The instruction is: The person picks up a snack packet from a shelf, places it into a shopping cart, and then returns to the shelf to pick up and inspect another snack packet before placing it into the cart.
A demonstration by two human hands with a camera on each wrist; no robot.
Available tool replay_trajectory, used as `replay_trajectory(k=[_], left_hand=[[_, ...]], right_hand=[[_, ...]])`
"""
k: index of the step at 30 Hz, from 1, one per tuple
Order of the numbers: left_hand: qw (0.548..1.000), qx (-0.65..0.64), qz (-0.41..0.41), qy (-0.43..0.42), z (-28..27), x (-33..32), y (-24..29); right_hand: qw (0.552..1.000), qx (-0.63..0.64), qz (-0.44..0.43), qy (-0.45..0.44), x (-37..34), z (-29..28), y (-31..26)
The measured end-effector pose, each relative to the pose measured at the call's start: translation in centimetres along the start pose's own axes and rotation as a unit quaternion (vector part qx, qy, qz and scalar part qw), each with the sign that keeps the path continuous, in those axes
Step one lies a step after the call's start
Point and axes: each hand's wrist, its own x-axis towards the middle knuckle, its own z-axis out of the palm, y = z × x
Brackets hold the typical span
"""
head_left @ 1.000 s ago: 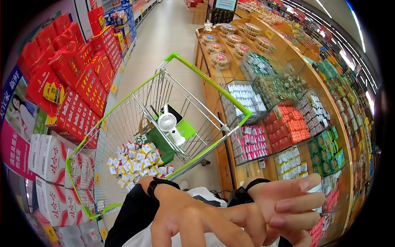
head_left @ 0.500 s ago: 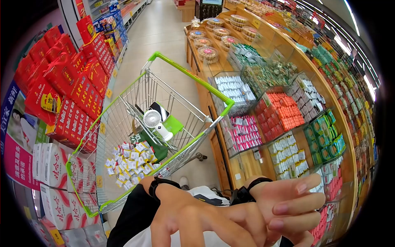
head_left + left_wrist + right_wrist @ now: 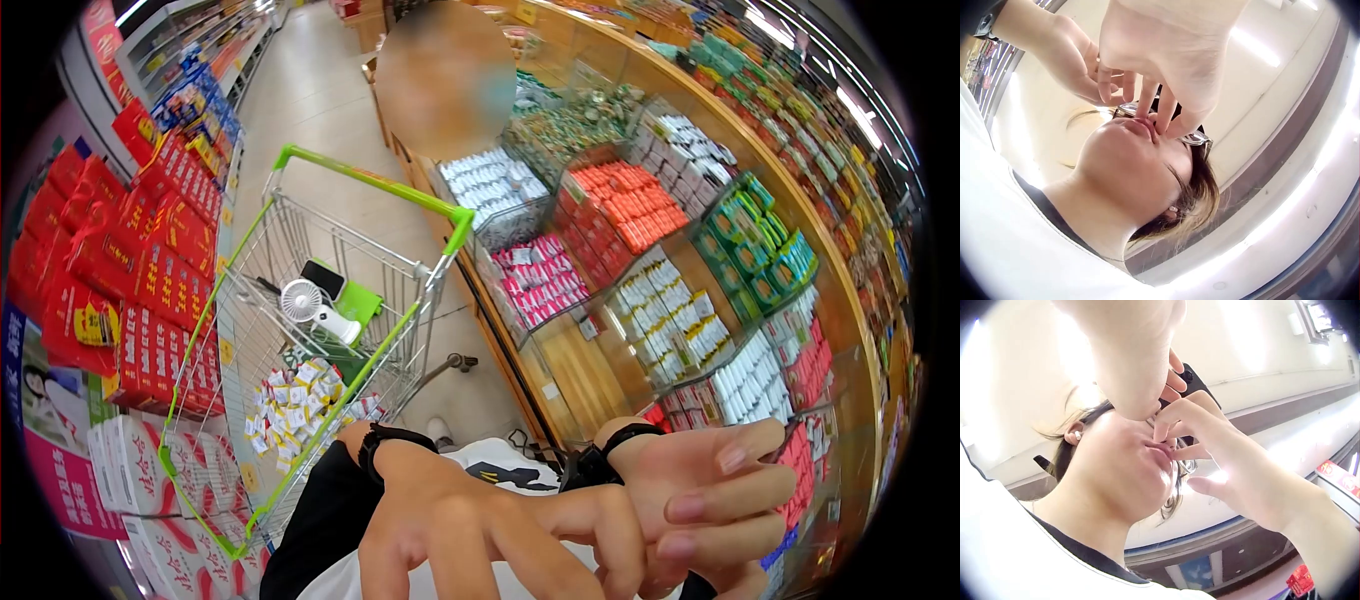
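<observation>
Both hands are raised close to the head camera, in front of the person's face. The left hand [image 3: 480,530] has loosely bent, spread fingers and reaches across toward the right hand [image 3: 700,500], whose fingers are loosely bent too. The two overlap in the head view, so contact cannot be told. No object shows in either. The left wrist view has the left hand [image 3: 1166,56] near the mouth, with the right hand [image 3: 1075,59] beside it. In the right wrist view, the right hand [image 3: 1132,356] is large and the left hand [image 3: 1229,450] faces it.
A green-edged shopping cart [image 3: 375,182] holds small packets [image 3: 295,400], a white fan [image 3: 302,300] and a phone [image 3: 323,279]. Red boxes [image 3: 170,270] line the left; packet bins [image 3: 640,205] stand right. A blurred round patch covers part of the aisle's far end.
The cart, bins and red boxes have shifted left in the head view, and more bins show at the right. A blurred patch has appeared near the top. Both hands keep nearly the same pose.
</observation>
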Motion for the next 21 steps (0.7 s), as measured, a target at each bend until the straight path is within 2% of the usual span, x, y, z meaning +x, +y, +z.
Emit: replay_trajectory(k=[2, 6, 7, 8, 9, 12, 13, 14, 15, 17, 18, 20, 21], left_hand=[[0.995, -0.029, -0.05, 0.08, 1.0, -0.2, -0.7], [0.99, -0.081, -0.091, 0.075, 0.7, 0.2, -2.1], [0.974, -0.106, -0.189, 0.069, 0.4, 0.6, -1.5], [0.947, -0.13, -0.286, 0.059, 0.2, 0.8, -1.5], [0.944, -0.144, -0.29, 0.055, 0.1, 0.8, -2.1], [0.933, -0.184, -0.305, 0.047, 0.1, 0.8, -5.2], [0.963, -0.18, -0.196, 0.045, 0.5, 0.6, -7.6], [0.98, -0.174, -0.084, 0.046, 0.7, 0.5, -9.2], [0.978, -0.188, -0.086, 0.043, 0.4, 0.4, -9.8], [0.978, -0.184, -0.097, -0.027, -0.5, 0.3, -10.7], [0.976, -0.194, -0.098, -0.03, -1.0, 0.7, -10.5], [0.936, -0.234, -0.251, -0.08, -2.3, 1.7, -10.0], [0.934, -0.24, -0.253, -0.083, -2.8, 1.9, -10.4]], right_hand=[[1.0, -0.026, 0.003, -0.008, 0.3, -1.3, -0.1], [0.998, -0.063, -0.018, 0.01, 0.8, -5.0, 0.4], [0.993, -0.001, -0.057, -0.107, 2.0, -6.9, 0.9], [0.969, 0.061, -0.09, -0.223, 2.6, -8.3, 1.1], [0.969, 0.046, -0.089, -0.224, 2.6, -9.0, 0.9], [0.974, -0.012, -0.094, -0.204, 2.0, -10.0, 0.0], [0.991, -0.078, -0.059, -0.091, 1.0, -9.3, -0.6], [0.99, -0.14, -0.027, 0.024, 0.6, -9.3, -0.9], [0.987, -0.154, -0.031, 0.023, 1.3, -10.1, -0.8], [0.983, -0.121, -0.046, -0.133, 3.1, -11.8, -0.6], [0.981, -0.132, -0.048, -0.134, 2.8, -12.0, -0.6], [0.975, -0.219, -0.045, 0.003, 1.1, -12.2, -0.2], [0.975, -0.215, -0.046, 0.01, 1.0, -12.6, 0.2]])
